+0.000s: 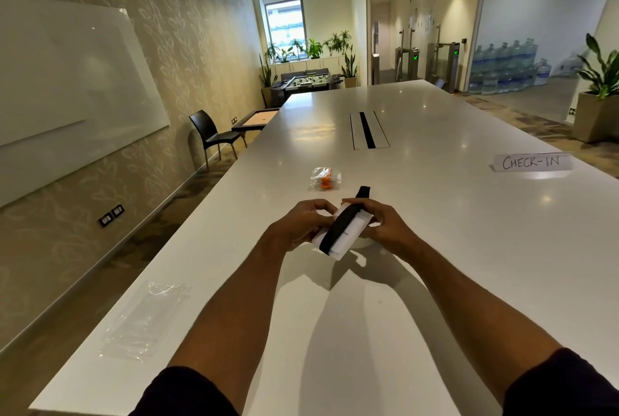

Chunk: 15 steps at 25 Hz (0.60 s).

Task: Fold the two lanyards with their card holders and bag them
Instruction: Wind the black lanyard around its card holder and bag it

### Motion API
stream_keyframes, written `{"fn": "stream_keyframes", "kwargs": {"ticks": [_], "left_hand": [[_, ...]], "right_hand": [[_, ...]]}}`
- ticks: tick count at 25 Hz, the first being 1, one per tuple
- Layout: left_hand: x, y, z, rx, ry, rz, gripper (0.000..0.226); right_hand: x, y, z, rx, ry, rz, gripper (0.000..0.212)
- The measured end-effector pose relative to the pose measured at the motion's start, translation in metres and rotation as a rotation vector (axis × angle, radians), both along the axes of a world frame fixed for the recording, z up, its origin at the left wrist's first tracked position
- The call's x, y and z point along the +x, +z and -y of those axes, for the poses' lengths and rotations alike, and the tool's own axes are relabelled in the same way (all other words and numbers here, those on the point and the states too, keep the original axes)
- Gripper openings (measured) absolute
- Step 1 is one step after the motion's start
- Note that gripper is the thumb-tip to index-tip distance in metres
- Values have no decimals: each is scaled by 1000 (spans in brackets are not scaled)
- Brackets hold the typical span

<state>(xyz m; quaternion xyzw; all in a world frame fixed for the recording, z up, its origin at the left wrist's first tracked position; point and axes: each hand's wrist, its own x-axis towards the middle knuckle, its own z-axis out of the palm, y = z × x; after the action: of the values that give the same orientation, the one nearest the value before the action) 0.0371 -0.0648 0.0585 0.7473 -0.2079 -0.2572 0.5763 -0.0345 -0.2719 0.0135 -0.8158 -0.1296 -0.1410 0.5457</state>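
Note:
A white card holder (pixel 350 236) with a black lanyard (pixel 338 231) wrapped across it is held just above the white table (pixel 435 248). My left hand (pixel 298 224) grips its left side and my right hand (pixel 385 224) grips its right side. One end of the black strap (pixel 363 193) sticks up behind my right fingers. Beyond my hands a small clear bag (pixel 324 178) lies on the table with an orange lanyard inside. An empty clear plastic bag (pixel 144 318) lies flat near the table's left edge.
A paper sign reading CHECK-IN (pixel 532 161) stands at the right. A cable hatch (pixel 367 130) is set into the table's middle. A black chair (pixel 209 132) and a small table stand by the left wall, below a whiteboard (pixel 73 70).

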Motion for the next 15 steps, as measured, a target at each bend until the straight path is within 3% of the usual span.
{"fn": "stream_keyframes", "kwargs": {"ticks": [4, 9, 15], "left_hand": [[-4, 2, -2, -35, 5, 4, 12], [-10, 5, 0, -82, -28, -51, 8], [-12, 7, 1, -150, -79, -159, 9]], "right_hand": [[0, -6, -2, 8, -53, 5, 50], [6, -12, -1, 13, -339, -35, 34], [2, -14, -10, 81, -372, -105, 20]]}}
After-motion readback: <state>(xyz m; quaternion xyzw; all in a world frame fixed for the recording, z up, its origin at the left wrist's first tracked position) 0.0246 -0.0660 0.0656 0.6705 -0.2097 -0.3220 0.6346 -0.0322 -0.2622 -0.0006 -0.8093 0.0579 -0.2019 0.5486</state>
